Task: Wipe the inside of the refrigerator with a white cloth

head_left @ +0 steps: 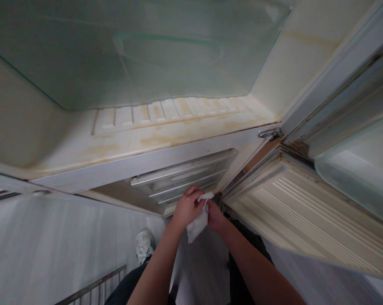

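Observation:
Both my hands meet low in the middle of the view, in front of an open fridge. My left hand [186, 207] is closed around the top of a white cloth [197, 222], which hangs down between the two hands. My right hand [216, 217] grips the same cloth from the right side, fingers closed. Just above the hands is the lower compartment's clear drawer [178, 178]. Higher up lies the stained, yellowed floor of the upper compartment [166, 135] under a glass shelf [130, 55].
The open lower door [305, 220] with ribbed inner lining juts out at right, and the upper door's shelf bin [359, 169] is above it. A metal rack [92, 288] leans at bottom left on a grey wood floor [51, 245]. My shoe [144, 245] shows below.

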Motion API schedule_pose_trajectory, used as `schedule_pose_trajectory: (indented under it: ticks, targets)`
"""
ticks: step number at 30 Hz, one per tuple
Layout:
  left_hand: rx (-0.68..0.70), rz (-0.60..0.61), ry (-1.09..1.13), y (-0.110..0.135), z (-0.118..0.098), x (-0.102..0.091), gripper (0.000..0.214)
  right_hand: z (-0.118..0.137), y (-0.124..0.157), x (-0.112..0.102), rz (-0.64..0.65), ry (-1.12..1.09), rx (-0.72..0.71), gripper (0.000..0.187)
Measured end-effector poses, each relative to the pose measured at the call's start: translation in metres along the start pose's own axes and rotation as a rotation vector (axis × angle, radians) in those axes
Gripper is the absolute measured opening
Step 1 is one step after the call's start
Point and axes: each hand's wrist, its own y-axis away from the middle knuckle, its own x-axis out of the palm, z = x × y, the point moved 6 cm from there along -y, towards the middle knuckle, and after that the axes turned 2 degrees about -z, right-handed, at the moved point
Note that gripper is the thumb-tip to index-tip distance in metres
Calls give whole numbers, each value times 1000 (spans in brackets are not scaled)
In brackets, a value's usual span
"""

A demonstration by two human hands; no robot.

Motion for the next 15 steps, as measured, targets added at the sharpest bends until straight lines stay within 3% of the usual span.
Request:
schedule_pose_trajectory:
  ticks: [6, 12, 15]
  targets:
    - [149, 203, -36, 4, -16, 15, 18, 6, 0, -11, -23, -214, -67, 23]
    - [90, 254, -77, 4, -15, 21, 11, 10, -1, -19, -194, -254, -92, 35]
    - [62, 239, -72, 4, -12, 20, 9, 18, -1, -21, -230, -177, -182, 35]
